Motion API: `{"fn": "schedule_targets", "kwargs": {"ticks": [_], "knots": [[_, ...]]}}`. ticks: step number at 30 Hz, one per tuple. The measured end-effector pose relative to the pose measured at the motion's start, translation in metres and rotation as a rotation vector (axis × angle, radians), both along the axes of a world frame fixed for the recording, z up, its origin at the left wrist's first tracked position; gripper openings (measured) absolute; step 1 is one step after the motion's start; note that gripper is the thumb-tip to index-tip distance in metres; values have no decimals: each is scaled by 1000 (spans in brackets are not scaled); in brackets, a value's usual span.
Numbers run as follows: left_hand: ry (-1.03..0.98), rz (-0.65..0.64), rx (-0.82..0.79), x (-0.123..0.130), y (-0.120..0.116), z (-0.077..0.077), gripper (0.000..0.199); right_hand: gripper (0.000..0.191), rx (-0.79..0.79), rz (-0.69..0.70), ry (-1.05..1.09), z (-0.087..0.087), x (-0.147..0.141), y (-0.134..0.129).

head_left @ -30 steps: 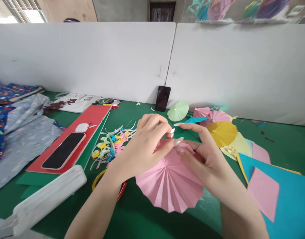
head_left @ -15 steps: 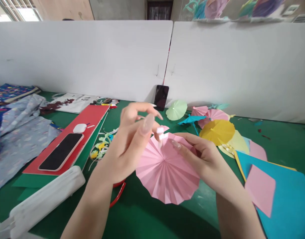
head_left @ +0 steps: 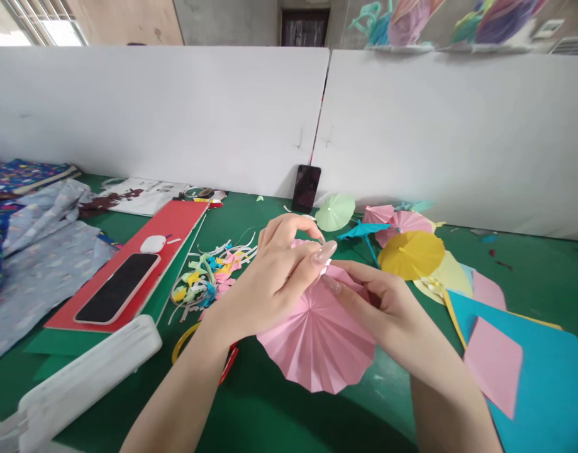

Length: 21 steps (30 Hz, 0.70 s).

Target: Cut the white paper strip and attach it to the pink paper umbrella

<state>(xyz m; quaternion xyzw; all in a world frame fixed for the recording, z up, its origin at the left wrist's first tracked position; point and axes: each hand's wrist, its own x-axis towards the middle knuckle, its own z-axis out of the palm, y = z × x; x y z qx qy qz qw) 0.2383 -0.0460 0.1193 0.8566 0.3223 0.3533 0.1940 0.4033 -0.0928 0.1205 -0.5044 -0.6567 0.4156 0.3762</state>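
Observation:
A pleated pink paper disc (head_left: 317,346) is held up above the green table, its folds fanning out from the centre. My right hand (head_left: 371,292) grips its upper right edge between thumb and fingers. Over the upper left of the disc, my left hand (head_left: 289,270) has thumb and forefinger pressed together on a small white piece (head_left: 325,267) near my right thumb. What exactly the white piece is cannot be made out. Part of the disc's upper edge is hidden behind my hands.
Small paper umbrellas, including a yellow one (head_left: 411,255), lie behind right. Blue sheets (head_left: 548,371) are at right. Paper scraps (head_left: 208,277), red-handled scissors (head_left: 229,365), a phone (head_left: 117,288) on a red board (head_left: 175,229) and a white case (head_left: 90,377) are left. Another phone (head_left: 306,189) leans on the panel.
My left hand has moved right and slightly down, bringing its fingertips with the white piece close to my right thumb. More of the paper scraps now shows. My right hand stays on the disc.

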Motion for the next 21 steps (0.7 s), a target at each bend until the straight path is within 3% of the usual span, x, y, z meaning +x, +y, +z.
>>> {"fn": "schedule_targets", "kwargs": {"ticks": [13,21], "knots": [[123,69,47,4,2,-2,35,25,57,-8,-78,-4,-3,2],[174,126,98,3,9,-5,30,25,116,-33,-125,-15,-11,11]]}}
